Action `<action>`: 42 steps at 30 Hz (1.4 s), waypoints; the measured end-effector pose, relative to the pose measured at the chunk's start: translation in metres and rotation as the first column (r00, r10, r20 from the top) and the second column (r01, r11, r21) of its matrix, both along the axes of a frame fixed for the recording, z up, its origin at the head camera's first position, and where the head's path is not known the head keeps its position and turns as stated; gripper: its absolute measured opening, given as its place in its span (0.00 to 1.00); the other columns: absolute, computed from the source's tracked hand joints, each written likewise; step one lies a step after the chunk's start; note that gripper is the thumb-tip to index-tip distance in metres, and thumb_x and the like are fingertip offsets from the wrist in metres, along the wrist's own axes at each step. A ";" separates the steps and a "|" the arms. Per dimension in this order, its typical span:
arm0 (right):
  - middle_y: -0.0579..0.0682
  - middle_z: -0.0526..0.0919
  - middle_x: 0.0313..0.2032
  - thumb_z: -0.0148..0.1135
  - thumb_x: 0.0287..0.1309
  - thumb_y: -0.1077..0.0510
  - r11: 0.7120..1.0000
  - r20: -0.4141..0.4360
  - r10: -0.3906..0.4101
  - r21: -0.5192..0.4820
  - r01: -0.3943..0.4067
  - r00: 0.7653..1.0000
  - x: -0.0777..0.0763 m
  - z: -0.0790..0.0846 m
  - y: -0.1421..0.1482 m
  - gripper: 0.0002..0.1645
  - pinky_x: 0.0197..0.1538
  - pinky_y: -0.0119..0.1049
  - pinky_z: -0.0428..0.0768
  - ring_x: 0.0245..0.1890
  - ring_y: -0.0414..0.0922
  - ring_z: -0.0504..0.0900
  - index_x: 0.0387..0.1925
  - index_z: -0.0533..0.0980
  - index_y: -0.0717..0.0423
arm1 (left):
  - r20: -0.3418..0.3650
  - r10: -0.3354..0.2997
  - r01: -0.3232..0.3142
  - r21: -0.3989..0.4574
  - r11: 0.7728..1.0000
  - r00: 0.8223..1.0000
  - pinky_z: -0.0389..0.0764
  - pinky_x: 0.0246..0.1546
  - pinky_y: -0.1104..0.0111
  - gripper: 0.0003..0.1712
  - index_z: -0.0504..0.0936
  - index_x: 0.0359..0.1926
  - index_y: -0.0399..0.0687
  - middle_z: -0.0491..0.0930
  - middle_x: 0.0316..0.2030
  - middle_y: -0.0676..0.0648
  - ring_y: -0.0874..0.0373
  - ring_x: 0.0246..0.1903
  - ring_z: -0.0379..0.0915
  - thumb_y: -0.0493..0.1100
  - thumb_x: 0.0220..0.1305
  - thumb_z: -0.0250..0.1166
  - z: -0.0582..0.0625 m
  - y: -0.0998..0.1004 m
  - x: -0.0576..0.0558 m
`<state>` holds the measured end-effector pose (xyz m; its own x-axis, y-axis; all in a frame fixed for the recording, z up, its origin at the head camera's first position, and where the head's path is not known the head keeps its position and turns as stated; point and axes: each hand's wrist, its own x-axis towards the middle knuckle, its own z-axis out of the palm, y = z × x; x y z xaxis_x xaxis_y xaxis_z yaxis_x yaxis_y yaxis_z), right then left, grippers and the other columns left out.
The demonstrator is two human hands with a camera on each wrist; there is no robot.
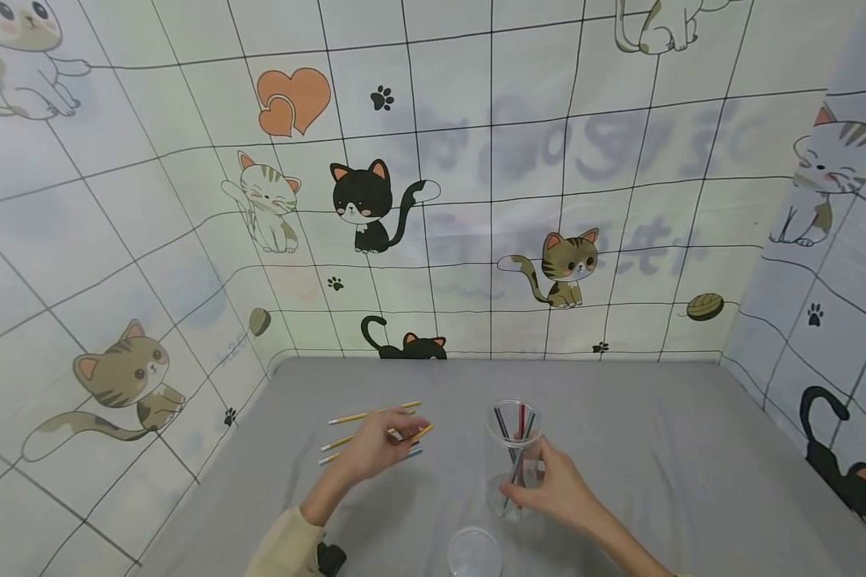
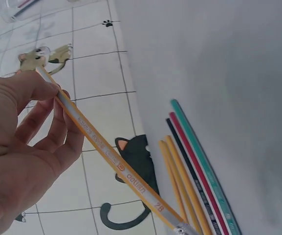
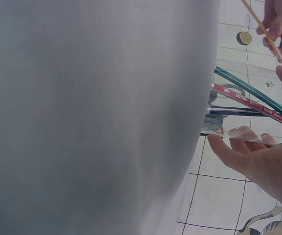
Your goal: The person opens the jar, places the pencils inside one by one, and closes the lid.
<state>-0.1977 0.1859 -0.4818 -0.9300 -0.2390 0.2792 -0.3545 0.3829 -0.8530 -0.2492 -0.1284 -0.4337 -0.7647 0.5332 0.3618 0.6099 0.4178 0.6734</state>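
In the head view, my right hand is wrapped round one clear cup, thumb on one side and fingers on the other. It stands upright on the grey cloth with several pencils leaning inside. To the left of the cup, I pinch one yellow pencil in my left hand, above the loose pencils lying there. One clear round piece sits nearer me than the cup; I can't tell whether it's a lid or a dish.

In the left wrist view, my thumb and forefinger grip that pencil near one end, while my other fingers are loosely bent. I count five pencils lying side by side on the cloth: two yellow ones, one black, one red and one teal.

In the right wrist view, I make out three pencils inside the cup: one teal, one red and one dark. My fingers rest along its wall.
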 end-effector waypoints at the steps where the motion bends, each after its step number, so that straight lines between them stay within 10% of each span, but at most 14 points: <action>1: 0.54 0.80 0.40 0.81 0.44 0.56 1.000 0.001 0.000 0.000 0.000 1.000 0.000 0.000 0.000 0.38 0.51 0.51 0.81 0.48 0.53 0.81 0.54 0.71 0.62 | 0.004 -0.008 0.008 0.003 1.000 1.000 0.83 0.31 0.69 0.20 0.87 0.48 0.39 0.83 0.36 0.46 0.58 0.35 0.79 0.21 0.56 0.65 0.004 0.001 0.001; 21: 0.58 0.81 0.44 0.80 0.45 0.56 1.000 0.017 0.004 0.011 -0.004 1.000 0.003 0.003 0.002 0.44 0.51 0.50 0.82 0.49 0.54 0.80 0.61 0.69 0.64 | -0.067 -0.084 0.087 0.050 0.995 0.994 0.83 0.37 0.66 0.23 0.87 0.53 0.45 0.82 0.40 0.50 0.55 0.39 0.77 0.23 0.59 0.63 0.069 0.034 0.002; 42: 0.57 0.80 0.43 0.81 0.45 0.56 1.000 0.041 0.005 0.007 -0.005 0.999 0.001 0.004 0.001 0.45 0.51 0.53 0.81 0.48 0.53 0.80 0.62 0.68 0.65 | -0.175 -0.306 0.330 0.132 0.935 0.936 0.83 0.36 0.67 0.22 0.85 0.53 0.39 0.81 0.40 0.48 0.56 0.38 0.78 0.22 0.59 0.63 0.134 0.084 0.016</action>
<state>-0.1968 0.1864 -0.4777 -0.9395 -0.2451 0.2393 -0.3211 0.3870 -0.8643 -0.2333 -0.0440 -0.2994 -0.4954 0.6665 0.5571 0.7913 0.0818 0.6059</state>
